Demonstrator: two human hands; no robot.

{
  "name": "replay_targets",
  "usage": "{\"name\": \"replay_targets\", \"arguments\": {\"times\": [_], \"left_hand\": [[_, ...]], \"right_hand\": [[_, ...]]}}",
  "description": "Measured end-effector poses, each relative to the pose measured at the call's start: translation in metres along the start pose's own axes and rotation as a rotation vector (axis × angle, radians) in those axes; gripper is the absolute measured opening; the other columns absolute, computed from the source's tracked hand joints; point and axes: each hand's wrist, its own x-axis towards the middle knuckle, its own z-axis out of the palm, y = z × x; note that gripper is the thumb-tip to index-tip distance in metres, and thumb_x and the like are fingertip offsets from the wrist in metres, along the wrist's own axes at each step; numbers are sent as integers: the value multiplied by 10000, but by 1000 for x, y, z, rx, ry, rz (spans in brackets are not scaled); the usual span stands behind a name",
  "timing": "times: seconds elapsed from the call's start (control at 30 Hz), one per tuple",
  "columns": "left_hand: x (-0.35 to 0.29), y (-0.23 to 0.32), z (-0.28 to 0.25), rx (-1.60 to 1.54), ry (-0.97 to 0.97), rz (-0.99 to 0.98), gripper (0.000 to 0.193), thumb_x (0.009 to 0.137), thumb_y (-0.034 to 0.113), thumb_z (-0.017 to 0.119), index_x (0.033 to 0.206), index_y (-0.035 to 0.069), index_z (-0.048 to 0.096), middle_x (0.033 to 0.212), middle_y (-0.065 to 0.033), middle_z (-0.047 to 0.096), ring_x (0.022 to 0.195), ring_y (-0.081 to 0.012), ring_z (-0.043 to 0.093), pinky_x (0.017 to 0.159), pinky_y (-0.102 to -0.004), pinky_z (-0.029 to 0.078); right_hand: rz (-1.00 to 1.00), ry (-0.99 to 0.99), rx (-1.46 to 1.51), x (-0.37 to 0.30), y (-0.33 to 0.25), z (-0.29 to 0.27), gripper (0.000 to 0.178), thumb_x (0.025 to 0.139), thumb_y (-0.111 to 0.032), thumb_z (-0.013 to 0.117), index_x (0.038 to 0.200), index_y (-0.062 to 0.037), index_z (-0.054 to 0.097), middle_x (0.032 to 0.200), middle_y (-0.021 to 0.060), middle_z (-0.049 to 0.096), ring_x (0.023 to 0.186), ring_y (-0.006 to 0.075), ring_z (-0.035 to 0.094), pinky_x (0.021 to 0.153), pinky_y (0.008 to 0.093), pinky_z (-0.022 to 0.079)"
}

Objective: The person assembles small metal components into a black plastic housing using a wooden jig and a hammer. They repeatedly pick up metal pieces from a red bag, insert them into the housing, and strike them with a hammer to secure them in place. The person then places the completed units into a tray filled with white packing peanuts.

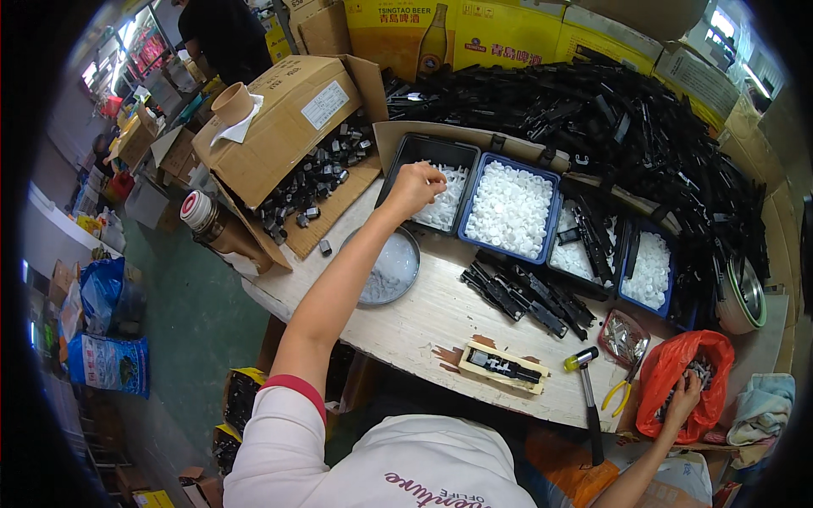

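Observation:
My left hand [415, 188] is over a black bin [390, 193] of small white plastic pieces [449, 196]. Its fingertips are pinched together, and whatever is between them is too small to make out. At the far right, my right hand [681, 401] reaches into a red plastic bag [657, 369] of small metal parts [701, 371]. Its fingers curl in among the parts, so their grip is partly hidden. In front of my body, a pale block-like holder [474, 369] carries a black mechanical assembly [506, 367]. Several similar black assemblies [533, 295] lie behind it.
Blue bins hold white plastic caps [512, 207] and pieces [650, 269]. Right of the holder are a hammer [590, 398], yellow-handled pliers [620, 394] and a clear bag [625, 337]. A round metal dish [396, 269] stands left. Black parts [542, 106] heap up behind; a carton [279, 127] spills metal pieces.

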Motion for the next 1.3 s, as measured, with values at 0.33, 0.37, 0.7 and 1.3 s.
{"name": "replay_targets", "arguments": {"times": [0.33,0.37,0.7,1.3], "left_hand": [[-20,7,-20,-791,159,-85,132,772,43,618,885,-25,620,704,-58,601,578,-109,582,427,-206,460],[-30,11,-22,-768,178,-67,135,771,39,617,890,-25,619,703,-56,601,584,-108,583,440,-208,465],[-180,-3,-27,-59,281,-93,55,693,-8,628,747,-15,625,664,-41,605,567,-111,549,524,-231,426],[-191,22,-19,-181,319,-109,79,722,-34,608,799,-16,608,742,-43,557,603,-113,542,524,-229,444]], "right_hand": [[16,195,138,-1,1,0,294,882,-177,494,1054,58,532,1012,163,563,950,283,539,835,335,399],[34,205,159,-1,-2,1,298,889,-188,489,1059,54,528,1017,160,564,950,272,538,839,330,397],[54,239,430,-16,-34,-14,189,880,-123,519,1014,7,547,998,67,539,960,185,499,871,300,370],[96,-40,1015,-62,-172,-1,111,783,23,578,890,-1,595,913,53,549,837,123,525,763,238,404]]}}
